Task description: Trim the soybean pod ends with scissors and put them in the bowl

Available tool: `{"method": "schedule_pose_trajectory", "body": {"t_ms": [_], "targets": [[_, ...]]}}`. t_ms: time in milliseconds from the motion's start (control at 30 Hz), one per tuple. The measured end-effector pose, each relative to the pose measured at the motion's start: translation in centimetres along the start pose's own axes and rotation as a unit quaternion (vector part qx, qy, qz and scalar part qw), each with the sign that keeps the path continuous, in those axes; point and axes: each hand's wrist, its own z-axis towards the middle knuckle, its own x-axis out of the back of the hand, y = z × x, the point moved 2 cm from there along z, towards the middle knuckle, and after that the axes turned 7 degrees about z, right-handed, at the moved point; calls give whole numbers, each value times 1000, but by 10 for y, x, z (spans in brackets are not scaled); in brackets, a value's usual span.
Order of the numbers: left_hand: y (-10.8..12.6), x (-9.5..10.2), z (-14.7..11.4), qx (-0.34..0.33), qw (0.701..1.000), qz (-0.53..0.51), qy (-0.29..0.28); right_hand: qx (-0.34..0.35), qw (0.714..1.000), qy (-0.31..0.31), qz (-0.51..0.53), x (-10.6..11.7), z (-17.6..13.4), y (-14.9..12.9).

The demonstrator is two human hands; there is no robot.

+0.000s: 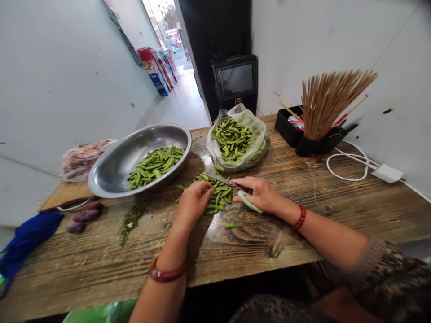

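Many green pods (219,195) lie heaped nearer than the plastic bag (256,151). The right hand (258,194) wraps around scissors (226,181), blades pointing left; the left hand (194,202) curls narrowly at the heap's left edge; whether it holds a pod cannot be told.

No readable text or numbers.

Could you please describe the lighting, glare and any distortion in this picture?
Head view throughout: pale glare on the table near the loose pods; doorway washed out by daylight; deep shadow under the table's near edge; bowl looks stretched sideways, likely by the wide lens.
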Motion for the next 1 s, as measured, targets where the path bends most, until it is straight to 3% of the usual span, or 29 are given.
{"method": "schedule_pose_trajectory", "body": {"t_ms": [100,233,333,433,533,633,767,1000], "targets": [[1,-6,-2,-49,991,112,-62,-2,1000,4,-1,0,0,1],[0,-7,-2,-58,987,127,-81,-2,1000,-3,-3,-1,0,2],[0,-5,-1,-48,996,43,-59,4,1000,-4,-3,-1,0,2],[2,-2,-1,9,989,-138,-45,2,1000,3,-3,0,0,2],[7,2,-5,82,941,-321,-70,-8,1000,19,4,1,1,2],[13,5,-8,120,892,-427,-92,-11,999,26,16,1,1,2],[19,7,-9,113,872,-464,-104,-8,1000,1,8,-1,1,-2],[18,3,-9,86,900,-415,-97,7,999,-47,-13,-2,-1,-4]]}}
